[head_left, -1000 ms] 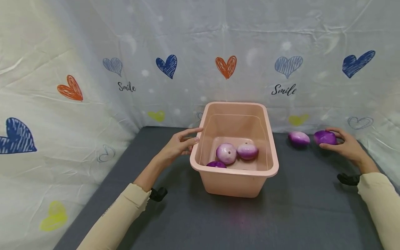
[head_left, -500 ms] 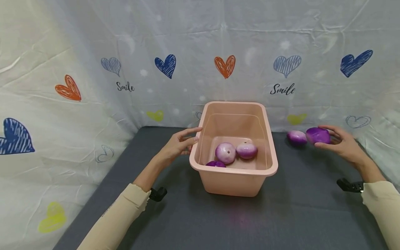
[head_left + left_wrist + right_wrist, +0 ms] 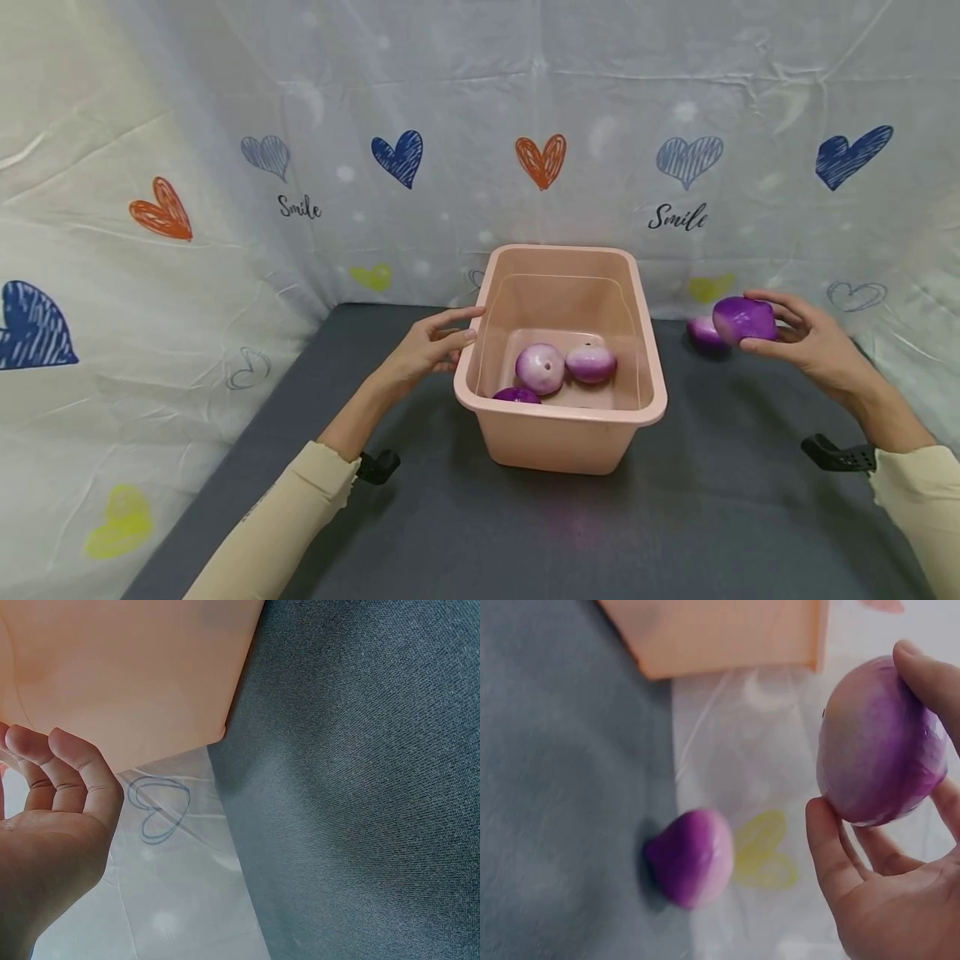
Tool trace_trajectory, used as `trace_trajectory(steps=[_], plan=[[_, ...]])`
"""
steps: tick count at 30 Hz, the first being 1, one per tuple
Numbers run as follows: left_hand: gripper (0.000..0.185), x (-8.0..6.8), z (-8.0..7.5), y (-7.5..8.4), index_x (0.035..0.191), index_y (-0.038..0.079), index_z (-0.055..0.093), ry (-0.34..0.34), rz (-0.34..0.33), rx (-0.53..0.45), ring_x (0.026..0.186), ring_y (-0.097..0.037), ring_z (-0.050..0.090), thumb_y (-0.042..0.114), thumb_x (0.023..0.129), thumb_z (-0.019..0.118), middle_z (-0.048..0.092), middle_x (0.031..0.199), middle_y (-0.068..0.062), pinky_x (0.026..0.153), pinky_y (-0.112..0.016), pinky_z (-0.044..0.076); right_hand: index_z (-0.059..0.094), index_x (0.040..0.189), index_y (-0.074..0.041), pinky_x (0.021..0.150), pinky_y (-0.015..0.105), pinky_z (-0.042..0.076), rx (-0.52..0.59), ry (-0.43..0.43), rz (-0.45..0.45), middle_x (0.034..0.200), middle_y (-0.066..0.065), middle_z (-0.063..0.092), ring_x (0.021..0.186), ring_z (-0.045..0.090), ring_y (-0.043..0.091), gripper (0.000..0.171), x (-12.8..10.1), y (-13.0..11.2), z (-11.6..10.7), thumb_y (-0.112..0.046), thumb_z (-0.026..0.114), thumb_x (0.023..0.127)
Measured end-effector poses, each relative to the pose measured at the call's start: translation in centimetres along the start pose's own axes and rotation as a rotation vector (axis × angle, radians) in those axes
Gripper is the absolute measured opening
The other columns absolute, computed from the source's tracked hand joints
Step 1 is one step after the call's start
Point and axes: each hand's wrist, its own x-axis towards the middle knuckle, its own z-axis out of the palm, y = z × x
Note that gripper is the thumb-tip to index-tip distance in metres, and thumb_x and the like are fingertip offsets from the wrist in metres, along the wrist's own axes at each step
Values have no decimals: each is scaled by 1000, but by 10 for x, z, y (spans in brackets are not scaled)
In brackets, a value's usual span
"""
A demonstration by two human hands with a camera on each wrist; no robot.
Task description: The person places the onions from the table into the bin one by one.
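Observation:
My right hand (image 3: 813, 342) pinches a glossy purple-and-white onion (image 3: 742, 319) between thumb and fingers, raised over the right side of the table. Its paler side faces the right wrist view, where fingertips (image 3: 823, 817) press against it. Behind it, partly covered in the head view, another onion (image 3: 703, 333) lies on the dark cloth. At the pink plastic tub (image 3: 566, 442), my left hand (image 3: 423, 350) touches the left rim with loosely extended fingers. Inside the tub are a pale onion (image 3: 540, 368), a second onion (image 3: 591, 364) and a darker one (image 3: 516, 395), half hidden by the front wall.
A dark grey cloth (image 3: 420, 533) covers the table. White sheeting (image 3: 450, 92) printed with hearts hangs right behind the tub and along the left side. Both wrists wear black straps (image 3: 836, 454).
My right hand has lifted the onion off the table and carried it left, so it now overlaps the onion lying there. The left hand and tub stay put.

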Motion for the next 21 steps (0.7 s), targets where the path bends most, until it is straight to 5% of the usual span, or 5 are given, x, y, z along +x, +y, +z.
trace_trajectory(steps=[11,21], plan=[[50,-1,-2,1,149,23,55,-8,21,4,75,-23,54,31,102,66,60,88,-13,70,-36,52,46,151,-15,84,22,52,-19,17,-9,143,10,45,114,57,13,64,14,-41,24,-5,74,94],[50,1,0,-2,149,20,56,-17,16,3,74,-23,53,29,101,68,59,82,-10,68,-34,53,49,148,-10,90,26,51,79,-61,-124,142,11,48,121,55,27,65,34,-59,59,5,75,90]])
